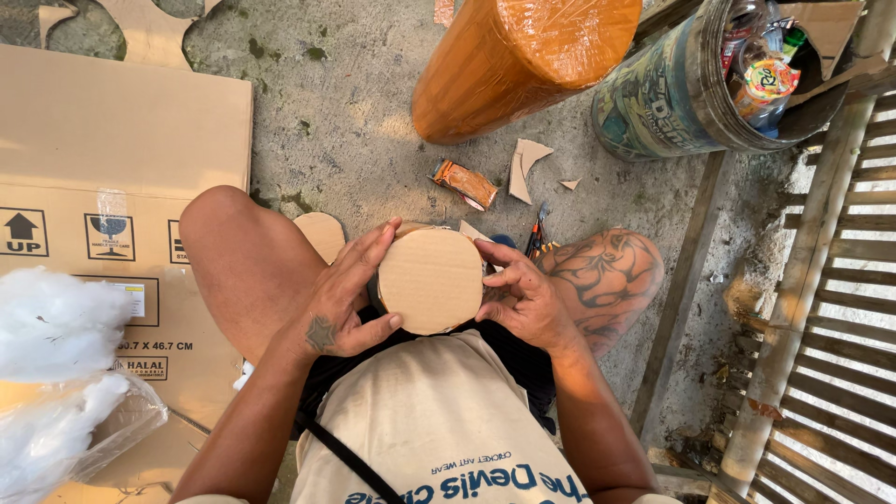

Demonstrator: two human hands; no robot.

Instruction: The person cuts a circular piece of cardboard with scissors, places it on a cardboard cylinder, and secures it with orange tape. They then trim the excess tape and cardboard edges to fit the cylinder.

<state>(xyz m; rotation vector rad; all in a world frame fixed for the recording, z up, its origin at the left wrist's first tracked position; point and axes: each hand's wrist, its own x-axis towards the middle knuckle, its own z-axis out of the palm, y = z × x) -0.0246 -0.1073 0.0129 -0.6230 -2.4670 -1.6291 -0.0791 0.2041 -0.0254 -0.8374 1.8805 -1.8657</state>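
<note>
Your left hand (343, 301) and right hand (525, 297) pinch the round cardboard disc (430, 279) by opposite edges, steadying it over your lap.

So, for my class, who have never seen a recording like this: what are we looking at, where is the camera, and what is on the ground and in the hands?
There is no machine here. One camera sits on a person's head and looks down, so you see their own knees and arms. The left hand and right hand hold a round cardboard disc between them by its edges, above the lap. On the concrete ground lie a flattened cardboard box, small cardboard scraps and a small orange packet. A big orange roll wrapped in clear film and a bucket of bottles stand ahead. White stuffing in a clear bag is at the left.
</note>
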